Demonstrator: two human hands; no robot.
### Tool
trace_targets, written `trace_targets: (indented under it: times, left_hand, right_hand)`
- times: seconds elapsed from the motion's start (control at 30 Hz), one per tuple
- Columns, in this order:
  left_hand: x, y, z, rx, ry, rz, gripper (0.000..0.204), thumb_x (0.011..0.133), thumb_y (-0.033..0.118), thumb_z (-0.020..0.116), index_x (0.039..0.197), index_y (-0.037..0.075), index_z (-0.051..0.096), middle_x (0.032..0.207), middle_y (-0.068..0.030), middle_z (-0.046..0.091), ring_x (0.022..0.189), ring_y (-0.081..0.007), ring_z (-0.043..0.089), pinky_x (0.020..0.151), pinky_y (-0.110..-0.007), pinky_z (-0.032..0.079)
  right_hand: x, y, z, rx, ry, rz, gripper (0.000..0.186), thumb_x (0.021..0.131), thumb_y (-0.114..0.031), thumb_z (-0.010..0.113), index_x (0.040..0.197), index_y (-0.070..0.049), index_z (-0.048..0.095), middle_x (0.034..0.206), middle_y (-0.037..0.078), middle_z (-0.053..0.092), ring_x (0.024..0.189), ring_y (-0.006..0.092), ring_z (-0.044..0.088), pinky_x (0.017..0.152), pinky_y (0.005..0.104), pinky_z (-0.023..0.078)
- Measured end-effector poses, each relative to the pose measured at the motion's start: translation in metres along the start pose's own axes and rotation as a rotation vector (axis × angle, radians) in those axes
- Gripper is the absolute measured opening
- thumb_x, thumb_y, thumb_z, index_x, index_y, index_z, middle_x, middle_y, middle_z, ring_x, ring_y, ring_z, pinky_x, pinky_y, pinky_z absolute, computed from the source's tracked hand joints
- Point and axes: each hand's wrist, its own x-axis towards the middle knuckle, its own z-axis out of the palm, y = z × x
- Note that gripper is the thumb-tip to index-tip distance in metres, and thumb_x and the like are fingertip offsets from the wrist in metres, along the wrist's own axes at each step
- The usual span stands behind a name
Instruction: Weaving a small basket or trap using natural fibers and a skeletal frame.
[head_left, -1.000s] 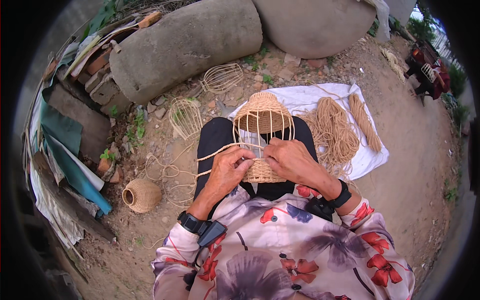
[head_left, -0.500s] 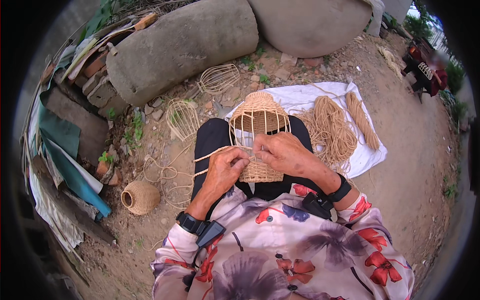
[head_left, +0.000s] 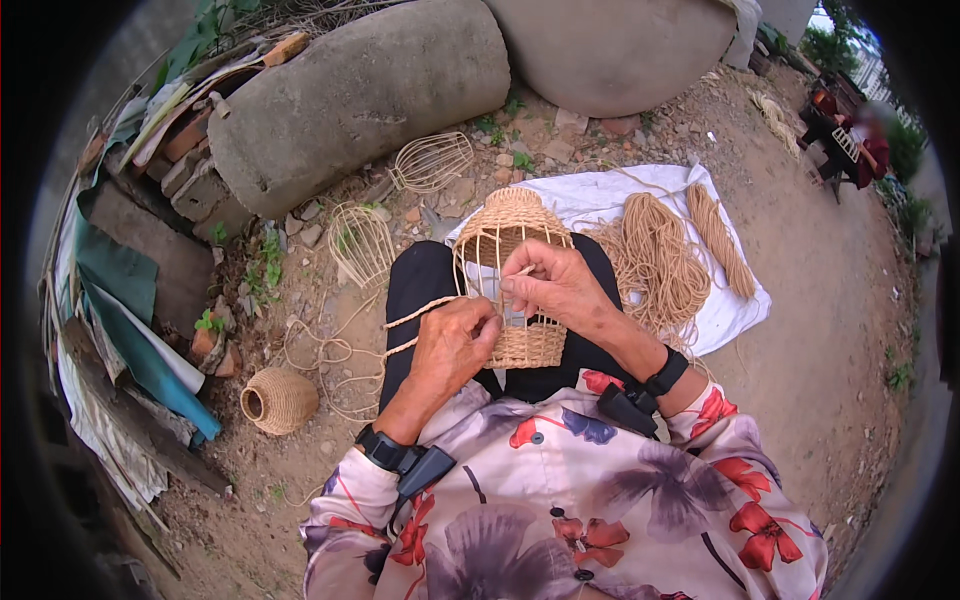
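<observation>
A part-woven basket [head_left: 512, 212] rests in my lap between my knees. Tight cord weave covers its two ends, and bare upright ribs show in the middle. My left hand [head_left: 455, 338] is closed at the basket's left side, with a tan cord [head_left: 425, 311] running into it from the left; its fingertips are partly hidden. In front of the ribs, my right hand [head_left: 562, 290] is raised and pinches a short bit of cord [head_left: 527, 270] between thumb and fingers.
A finished-looking woven basket [head_left: 279, 401] lies on the dirt at left. Two bare rib frames [head_left: 360, 243] lie beyond my knee. Cord hanks [head_left: 664, 262] rest on a white sheet [head_left: 738, 318] at right. A concrete cylinder [head_left: 365, 100] lies ahead. Another person [head_left: 850, 150] sits far right.
My right hand has lifted up and away from the weave, drawing the cord with it. My left hand has stayed at the basket's left side, its fingers curled more inward.
</observation>
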Motion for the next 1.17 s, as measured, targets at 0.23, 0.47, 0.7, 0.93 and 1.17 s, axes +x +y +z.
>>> trace_targets:
  times: [0.23, 0.47, 0.7, 0.93, 1.17]
  left_hand:
    - [0.002, 0.005, 0.001, 0.118, 0.011, 0.032, 0.008, 0.081, 0.005, 0.063, 0.087, 0.001, 0.066, 0.077, -0.0162, 0.064, 0.072, -0.0352, 0.064, 0.065, -0.043, 0.051]
    - [0.004, 0.003, -0.002, 0.204, -0.049, 0.034, 0.011, 0.082, 0.008, 0.063, 0.090, 0.002, 0.067, 0.080, -0.0164, 0.063, 0.074, -0.0352, 0.064, 0.065, -0.044, 0.050]
    - [0.001, 0.003, -0.001, 0.235, -0.106, 0.015, 0.012, 0.083, 0.010, 0.062, 0.091, 0.003, 0.067, 0.081, -0.0154, 0.061, 0.077, -0.0368, 0.063, 0.066, -0.046, 0.049]
    - [0.001, -0.010, 0.004, 0.206, -0.108, 0.091, 0.011, 0.086, 0.010, 0.059, 0.090, 0.002, 0.066, 0.079, -0.0169, 0.060, 0.070, -0.0376, 0.062, 0.062, -0.045, 0.049]
    - [0.014, -0.008, -0.011, -0.413, -0.533, -0.474, 0.022, 0.097, 0.017, 0.050, 0.111, 0.007, 0.063, 0.068, -0.0041, 0.056, 0.052, -0.0125, 0.054, 0.048, -0.026, 0.044]
  right_hand:
    - [0.006, 0.007, -0.002, 0.023, -0.134, -0.016, 0.006, 0.093, -0.005, 0.059, 0.098, -0.002, 0.060, 0.081, 0.002, 0.063, 0.069, 0.0075, 0.061, 0.059, 0.0222, 0.051]
    - [0.004, 0.008, 0.002, -0.530, -0.061, -0.194, 0.009, 0.091, -0.008, 0.061, 0.098, -0.002, 0.063, 0.076, 0.003, 0.064, 0.066, 0.0103, 0.059, 0.061, 0.0258, 0.049]
    - [0.006, 0.002, 0.006, -0.604, 0.029, -0.261, 0.008, 0.086, -0.006, 0.062, 0.091, -0.001, 0.060, 0.069, 0.010, 0.061, 0.062, 0.0190, 0.060, 0.059, 0.0337, 0.047]
    - [0.008, 0.018, 0.011, -1.047, 0.041, -0.500, 0.006, 0.084, -0.005, 0.062, 0.089, -0.002, 0.059, 0.071, 0.010, 0.058, 0.063, 0.0242, 0.061, 0.059, 0.0348, 0.047]
    - [-0.022, -0.005, -0.001, -0.962, 0.044, -0.343, 0.012, 0.081, -0.010, 0.065, 0.092, -0.006, 0.059, 0.085, 0.014, 0.065, 0.077, 0.0299, 0.067, 0.064, 0.0406, 0.051]
